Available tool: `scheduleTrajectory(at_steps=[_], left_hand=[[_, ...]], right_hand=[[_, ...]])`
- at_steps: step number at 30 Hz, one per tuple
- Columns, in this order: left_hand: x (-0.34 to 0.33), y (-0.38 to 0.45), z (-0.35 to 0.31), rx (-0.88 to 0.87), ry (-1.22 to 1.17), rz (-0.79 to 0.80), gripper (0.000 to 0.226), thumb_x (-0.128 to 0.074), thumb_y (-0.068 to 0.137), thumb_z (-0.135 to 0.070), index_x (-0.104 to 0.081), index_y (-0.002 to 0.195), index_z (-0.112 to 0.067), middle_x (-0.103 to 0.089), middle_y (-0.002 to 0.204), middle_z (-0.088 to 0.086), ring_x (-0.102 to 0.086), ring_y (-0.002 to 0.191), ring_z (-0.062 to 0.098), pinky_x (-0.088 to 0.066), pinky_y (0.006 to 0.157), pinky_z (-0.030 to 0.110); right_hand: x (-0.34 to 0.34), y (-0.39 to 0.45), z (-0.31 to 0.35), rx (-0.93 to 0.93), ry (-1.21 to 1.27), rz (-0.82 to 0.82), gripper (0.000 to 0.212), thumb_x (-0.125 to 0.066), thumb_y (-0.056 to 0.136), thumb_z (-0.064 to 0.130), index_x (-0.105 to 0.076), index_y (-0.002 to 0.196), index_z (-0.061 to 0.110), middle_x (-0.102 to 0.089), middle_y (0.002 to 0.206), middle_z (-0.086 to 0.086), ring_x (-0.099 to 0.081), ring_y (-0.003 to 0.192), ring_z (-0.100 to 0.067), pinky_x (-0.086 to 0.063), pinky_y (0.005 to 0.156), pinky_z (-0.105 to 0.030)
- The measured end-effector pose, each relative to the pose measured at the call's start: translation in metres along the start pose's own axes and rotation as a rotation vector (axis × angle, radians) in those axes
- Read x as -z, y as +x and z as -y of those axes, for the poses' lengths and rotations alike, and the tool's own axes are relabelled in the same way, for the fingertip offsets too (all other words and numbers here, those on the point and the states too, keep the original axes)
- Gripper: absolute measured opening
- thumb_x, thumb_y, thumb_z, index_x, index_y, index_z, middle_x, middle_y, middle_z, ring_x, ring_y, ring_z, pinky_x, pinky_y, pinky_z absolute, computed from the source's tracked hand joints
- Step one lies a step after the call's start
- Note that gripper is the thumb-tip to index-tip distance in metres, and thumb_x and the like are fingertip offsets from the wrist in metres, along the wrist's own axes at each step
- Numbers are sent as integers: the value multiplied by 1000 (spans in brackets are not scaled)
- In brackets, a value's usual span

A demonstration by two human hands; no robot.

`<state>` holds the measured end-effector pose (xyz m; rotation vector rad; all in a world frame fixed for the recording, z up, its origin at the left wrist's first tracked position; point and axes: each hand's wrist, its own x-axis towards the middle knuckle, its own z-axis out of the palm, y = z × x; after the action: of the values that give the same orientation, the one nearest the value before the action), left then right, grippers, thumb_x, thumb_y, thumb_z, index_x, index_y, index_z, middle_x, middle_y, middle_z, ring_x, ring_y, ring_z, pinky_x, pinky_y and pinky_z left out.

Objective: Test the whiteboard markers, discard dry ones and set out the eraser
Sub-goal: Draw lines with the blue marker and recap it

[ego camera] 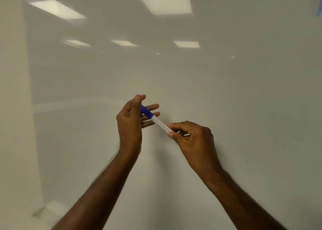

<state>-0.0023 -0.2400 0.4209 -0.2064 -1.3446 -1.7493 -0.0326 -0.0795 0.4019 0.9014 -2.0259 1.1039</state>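
Centrally, a marker (pixel 157 121) is held in the air in front of a whiteboard (pixel 226 99), between two bare hands. It lies at a slant, its blue cap (pixel 147 112) pointing up and to the left, its white barrel running down to the right. Small dark print runs along the barrel, too fine to read. The cap appears to be seated on the barrel.

The right hand (pixel 190 139) pinches the lower end of the barrel, thumb and fingertips closed firmly around it. The left hand (pixel 132 121) is at the cap end with its fingers spread and loosely curled. The cap passes behind the thumb and across the fingers, and the picture does not show whether this hand is gripping the cap or only cupping it.

Judging by this pose, the step in hand is uncapping the marker so that it can be tested. The next move would call for the left hand to close on the cap and pull it straight off while the right hand keeps the barrel steady, then for the tip to be drawn across the board.

Behind the hands the whiteboard fills nearly the whole view. It looks blank and glossy, and mirrors several rectangular ceiling lights (pixel 163 0). A plain pale wall (pixel 12 108) borders it on the left. No eraser or bin is in view.
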Motion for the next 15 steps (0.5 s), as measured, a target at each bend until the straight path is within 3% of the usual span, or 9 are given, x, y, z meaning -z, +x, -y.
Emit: scheduleTrajectory(at_steps=[4,9,15], left_hand=[[65,8,25,-246,416,187,24,-70,93,-24,-72,115,-16,-77,104,-3,-74,94,19,-62,74,40],[122,9,49,-344,801,456,22,-77,84,-31,-78,104,-20,-77,95,-9,-72,85,8,-60,67,35],[167,11,80,-298,1051,749,28,-77,85,-31,-76,111,-21,-77,100,-9,-71,84,6,-60,72,32]], right_hand=[[-29,-12,-10,-11,-9,49,21,-78,86,24,-78,107,21,-76,94,10,-68,77,-3,-55,67,-12],[-65,-32,-31,-72,-18,128,17,-79,86,20,-79,103,23,-75,92,13,-69,81,-6,-60,73,-30],[-110,-70,-53,-143,-18,234,18,-77,88,22,-78,105,20,-76,93,8,-70,81,-9,-61,75,-31]])
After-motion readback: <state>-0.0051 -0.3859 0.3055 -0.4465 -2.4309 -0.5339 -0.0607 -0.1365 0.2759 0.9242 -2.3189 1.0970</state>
